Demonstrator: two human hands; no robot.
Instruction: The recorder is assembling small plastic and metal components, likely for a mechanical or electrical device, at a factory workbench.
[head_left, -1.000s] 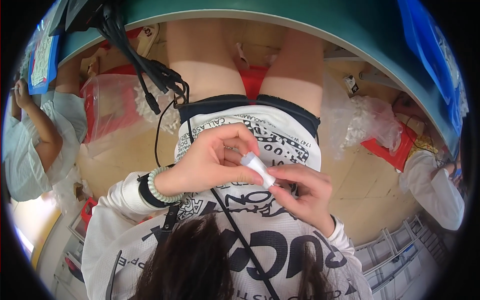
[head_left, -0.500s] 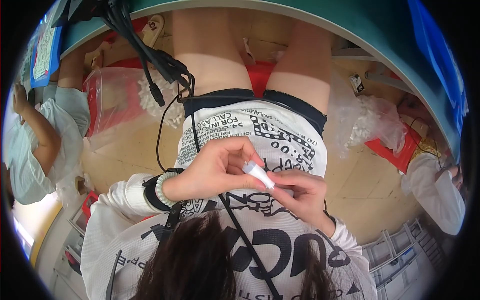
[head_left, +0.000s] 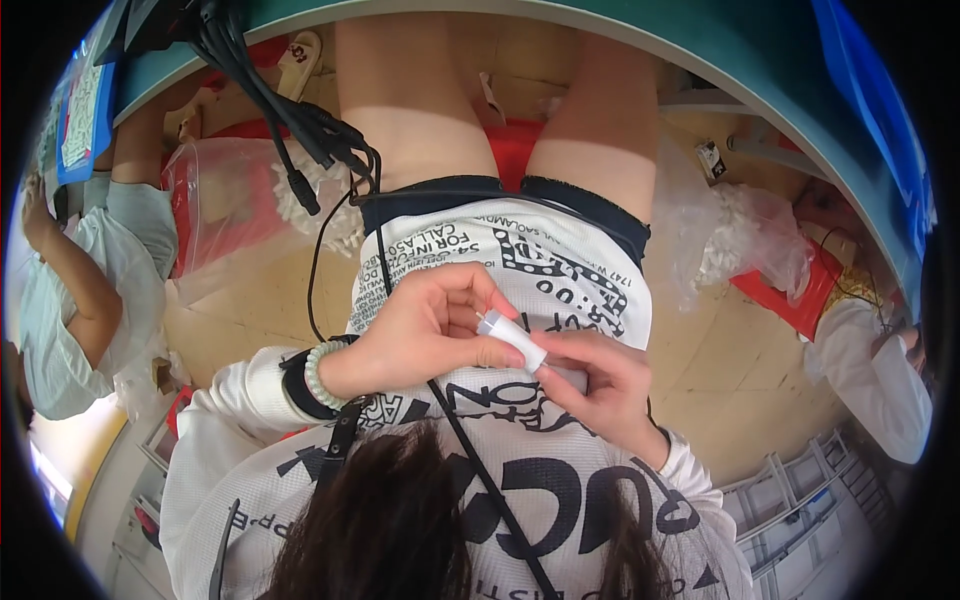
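The left hand (head_left: 425,335) and right hand (head_left: 610,385) clamp their fingers on a small white cylinder (head_left: 516,340), well apart from the curved edge of the surface (head_left: 760,40)

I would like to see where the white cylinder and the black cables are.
White cylinder (head_left: 515,339), head view: middle of its side.
Black cables (head_left: 254,83), head view: upper part of the bundle.

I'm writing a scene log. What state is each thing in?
White tube: held, tilted
Left hand: pinching the tube
Right hand: fingers closed at the tube's end
Black cables: bunched, plug end hanging free
Bracelet: worn
Clear bag, right side: holding white pieces
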